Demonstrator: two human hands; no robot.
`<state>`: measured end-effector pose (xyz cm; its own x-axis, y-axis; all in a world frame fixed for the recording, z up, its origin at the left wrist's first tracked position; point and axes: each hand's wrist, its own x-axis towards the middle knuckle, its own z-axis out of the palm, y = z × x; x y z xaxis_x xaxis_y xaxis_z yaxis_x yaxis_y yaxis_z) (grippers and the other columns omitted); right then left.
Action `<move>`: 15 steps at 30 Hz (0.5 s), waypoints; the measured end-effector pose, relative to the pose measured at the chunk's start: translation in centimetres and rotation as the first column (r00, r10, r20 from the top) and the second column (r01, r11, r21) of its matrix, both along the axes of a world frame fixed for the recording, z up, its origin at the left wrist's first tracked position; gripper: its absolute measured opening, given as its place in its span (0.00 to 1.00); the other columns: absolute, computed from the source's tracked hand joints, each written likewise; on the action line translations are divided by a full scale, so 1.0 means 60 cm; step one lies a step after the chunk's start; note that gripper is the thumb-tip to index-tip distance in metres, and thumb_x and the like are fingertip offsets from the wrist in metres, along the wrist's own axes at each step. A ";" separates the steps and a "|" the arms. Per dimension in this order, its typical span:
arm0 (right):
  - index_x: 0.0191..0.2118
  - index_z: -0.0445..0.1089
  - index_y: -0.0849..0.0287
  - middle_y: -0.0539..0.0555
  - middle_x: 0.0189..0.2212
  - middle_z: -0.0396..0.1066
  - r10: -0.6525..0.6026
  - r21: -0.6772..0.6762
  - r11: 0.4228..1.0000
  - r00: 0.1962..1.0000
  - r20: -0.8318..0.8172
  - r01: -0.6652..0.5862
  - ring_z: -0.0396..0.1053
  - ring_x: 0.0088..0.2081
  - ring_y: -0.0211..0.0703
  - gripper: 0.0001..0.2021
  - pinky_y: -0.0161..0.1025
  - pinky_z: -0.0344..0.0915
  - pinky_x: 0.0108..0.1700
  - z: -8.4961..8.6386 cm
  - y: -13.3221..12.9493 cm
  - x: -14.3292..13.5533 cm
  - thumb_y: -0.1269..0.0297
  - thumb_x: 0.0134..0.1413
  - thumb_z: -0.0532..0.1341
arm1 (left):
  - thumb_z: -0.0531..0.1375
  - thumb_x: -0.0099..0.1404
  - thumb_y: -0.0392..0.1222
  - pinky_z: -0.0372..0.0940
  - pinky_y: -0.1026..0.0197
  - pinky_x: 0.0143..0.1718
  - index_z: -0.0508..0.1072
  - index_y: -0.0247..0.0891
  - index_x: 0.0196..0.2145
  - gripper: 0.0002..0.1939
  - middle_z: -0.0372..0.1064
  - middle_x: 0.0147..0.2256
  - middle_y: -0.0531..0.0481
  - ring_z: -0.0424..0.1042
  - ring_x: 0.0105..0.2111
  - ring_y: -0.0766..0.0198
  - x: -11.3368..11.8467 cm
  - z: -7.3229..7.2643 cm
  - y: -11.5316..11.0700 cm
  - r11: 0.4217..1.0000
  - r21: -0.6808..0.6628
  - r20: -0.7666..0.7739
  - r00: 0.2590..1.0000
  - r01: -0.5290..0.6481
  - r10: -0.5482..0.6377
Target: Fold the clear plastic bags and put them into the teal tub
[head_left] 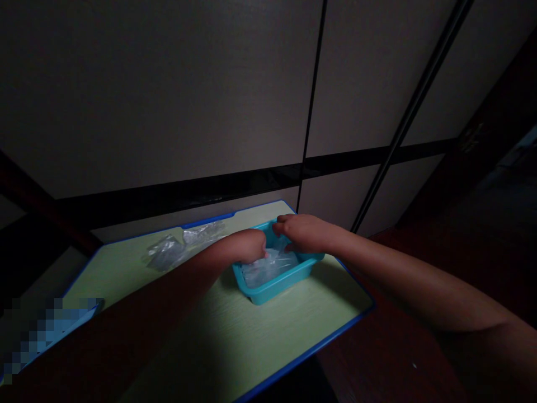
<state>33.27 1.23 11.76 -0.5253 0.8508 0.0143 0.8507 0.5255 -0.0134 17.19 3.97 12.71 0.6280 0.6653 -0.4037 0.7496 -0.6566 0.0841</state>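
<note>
A turquoise plastic basin (277,290) stands on a small pale green table, with a clear plastic bag (271,270) inside it. My left hand (251,246) is closed at the basin's left side, its fingers curled on the bag. Over the far right part of the basin, my right hand (302,232) bends its fingers downward around a raised part of the same bag. What lies in or under the bag cannot be made out. Crumpled clear plastic (170,251) lies on the table to the left of the basin.
The blue-edged table (251,347) stands close to a wall of pale cabinet panels (188,95) with black strips. A blue item (71,324), partly pixelated, is at the far left. Dark reddish floor (403,358) shows on the right.
</note>
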 end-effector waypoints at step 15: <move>0.38 0.73 0.61 0.49 0.31 0.72 0.172 -0.617 0.738 0.960 -0.222 -0.275 0.66 0.31 0.35 0.16 0.31 0.59 0.33 -0.025 0.018 -0.015 0.80 0.41 0.58 | 0.57 0.57 0.43 0.59 0.64 0.27 0.77 0.31 0.33 0.14 0.72 0.29 0.45 0.63 0.24 0.64 0.013 -0.025 0.011 0.998 -0.050 -0.060 0.997 0.049 -0.052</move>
